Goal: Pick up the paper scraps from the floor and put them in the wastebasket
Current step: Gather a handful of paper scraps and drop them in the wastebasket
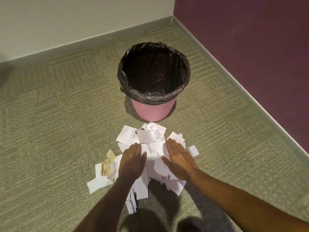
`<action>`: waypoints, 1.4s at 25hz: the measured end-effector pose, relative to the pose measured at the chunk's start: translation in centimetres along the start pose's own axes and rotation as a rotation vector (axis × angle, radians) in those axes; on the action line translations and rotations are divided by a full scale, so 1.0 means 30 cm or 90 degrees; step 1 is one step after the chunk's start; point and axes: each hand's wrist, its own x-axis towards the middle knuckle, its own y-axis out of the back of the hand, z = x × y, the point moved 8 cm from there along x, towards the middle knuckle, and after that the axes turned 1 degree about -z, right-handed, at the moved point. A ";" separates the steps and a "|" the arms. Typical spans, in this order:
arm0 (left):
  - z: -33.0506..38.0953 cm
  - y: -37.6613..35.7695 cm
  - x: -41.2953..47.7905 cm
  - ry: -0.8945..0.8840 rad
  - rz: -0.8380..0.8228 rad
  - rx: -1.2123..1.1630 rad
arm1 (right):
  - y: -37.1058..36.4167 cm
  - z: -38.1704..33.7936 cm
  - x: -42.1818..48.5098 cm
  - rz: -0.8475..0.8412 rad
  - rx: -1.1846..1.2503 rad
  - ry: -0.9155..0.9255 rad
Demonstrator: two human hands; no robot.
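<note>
A heap of white paper scraps (147,138) lies on the carpet just in front of a pink wastebasket (153,111) lined with a black bag. My left hand (132,160) rests flat on the left side of the heap, fingers stretched out. My right hand (179,158) lies flat on the right side, palm down. Neither hand grips a scrap. A few tan scraps (107,166) sit at the heap's left edge. One small white scrap (194,150) lies apart to the right. The inside of the basket shows only the dark bag.
Green-grey carpet covers the floor. A pale wall (66,19) with a grey baseboard runs behind the basket, and a purple wall (250,39) closes the corner on the right. Dark shapes at the bottom edge may be my shoes (143,221).
</note>
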 end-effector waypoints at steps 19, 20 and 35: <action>-0.056 -0.202 0.099 -0.026 -0.054 0.081 | -0.204 -0.031 0.269 -0.088 -0.105 0.059; -0.061 -0.199 0.104 -0.020 -0.064 0.079 | -0.187 -0.039 0.273 -0.078 -0.092 0.062; -0.153 -0.185 0.140 0.301 -0.083 -0.189 | -0.014 0.185 0.238 -0.080 0.427 -0.148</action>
